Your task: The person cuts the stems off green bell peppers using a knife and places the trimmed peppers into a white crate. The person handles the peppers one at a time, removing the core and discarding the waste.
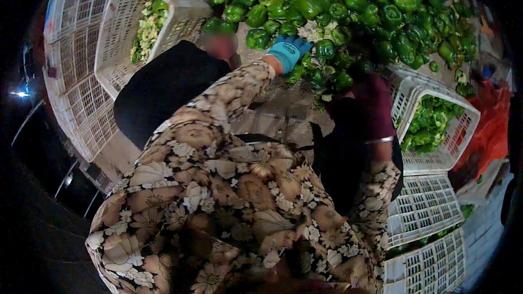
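My left hand (pixel 288 53), in a light blue knitted glove with dark blue fingers, reaches over the near edge of a pile of green bell peppers (pixel 353 2). Its fingers are spread, back of the hand up; a pepper (pixel 294 74) lies just below it, and another (pixel 325 49) to its right. My right hand (pixel 374 102) seems to wear a dark maroon glove, with a silver-coloured band at the wrist. Its fingers are lost in shadow beside a pepper (pixel 342 81), so its grip is hidden.
A white plastic crate (pixel 179 6) with pale green pieces tilts at the upper left, beside stacked crates (pixel 81 53). Another tilted crate (pixel 463 118) holds green peppers at the right, above more crates (pixel 425 208). Red sacking (pixel 490 122) lies beyond. My dark-clad knees flank the floor.
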The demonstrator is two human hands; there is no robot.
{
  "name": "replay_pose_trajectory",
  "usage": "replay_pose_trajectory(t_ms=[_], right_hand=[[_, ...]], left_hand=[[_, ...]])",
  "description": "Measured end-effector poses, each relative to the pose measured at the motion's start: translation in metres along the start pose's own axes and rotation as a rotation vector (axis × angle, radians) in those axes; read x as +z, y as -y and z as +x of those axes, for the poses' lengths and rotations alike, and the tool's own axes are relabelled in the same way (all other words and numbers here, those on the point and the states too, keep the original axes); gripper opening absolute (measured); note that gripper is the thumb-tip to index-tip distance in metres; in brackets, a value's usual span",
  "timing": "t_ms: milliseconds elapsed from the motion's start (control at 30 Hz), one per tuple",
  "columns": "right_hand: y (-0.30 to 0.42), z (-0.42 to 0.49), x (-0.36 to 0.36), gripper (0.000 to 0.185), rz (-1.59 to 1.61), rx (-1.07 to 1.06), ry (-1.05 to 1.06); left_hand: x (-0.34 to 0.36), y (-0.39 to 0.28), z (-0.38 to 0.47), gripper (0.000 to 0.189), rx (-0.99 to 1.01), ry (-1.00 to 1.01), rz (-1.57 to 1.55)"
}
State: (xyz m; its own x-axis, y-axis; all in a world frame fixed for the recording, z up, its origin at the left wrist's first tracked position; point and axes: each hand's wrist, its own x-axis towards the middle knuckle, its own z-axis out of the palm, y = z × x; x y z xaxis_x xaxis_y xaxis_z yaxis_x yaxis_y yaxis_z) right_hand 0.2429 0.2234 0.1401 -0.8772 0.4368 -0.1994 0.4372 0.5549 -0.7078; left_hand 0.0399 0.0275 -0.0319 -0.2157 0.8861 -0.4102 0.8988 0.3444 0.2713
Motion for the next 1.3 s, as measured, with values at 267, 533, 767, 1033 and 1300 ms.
replay_pose_trajectory(t_ms=[267, 533, 767, 1033, 1300], right_hand=[[0.067, 0.017, -0.017, 0.053, 0.353, 0.498, 0.262], [0.032, -0.007, 0.001, 0.049, -0.063, -0.029, 0.002], [0.027, -0.010, 0.049, 0.036, 0.083, -0.062, -0.185], [0.105, -0.012, 0.046, 0.030, 0.794, 0.134, -0.431], [0.129, -0.024, 0.041, 0.027, 1.355, 0.144, -0.489]], left_hand=[[0.020, 0.006, 0.039, 0.049, -0.012, 0.181, 0.069], [-0.023, 0.003, 0.009, 0.084, -0.450, 0.315, -1.194], [-0.166, -0.038, -0.025, 0.080, -0.046, 0.108, -2.076], [-0.236, -0.065, -0.036, 0.081, 0.484, -0.310, -1.505], [-0.264, -0.100, -0.062, 0.076, 0.380, -0.525, -1.493]])
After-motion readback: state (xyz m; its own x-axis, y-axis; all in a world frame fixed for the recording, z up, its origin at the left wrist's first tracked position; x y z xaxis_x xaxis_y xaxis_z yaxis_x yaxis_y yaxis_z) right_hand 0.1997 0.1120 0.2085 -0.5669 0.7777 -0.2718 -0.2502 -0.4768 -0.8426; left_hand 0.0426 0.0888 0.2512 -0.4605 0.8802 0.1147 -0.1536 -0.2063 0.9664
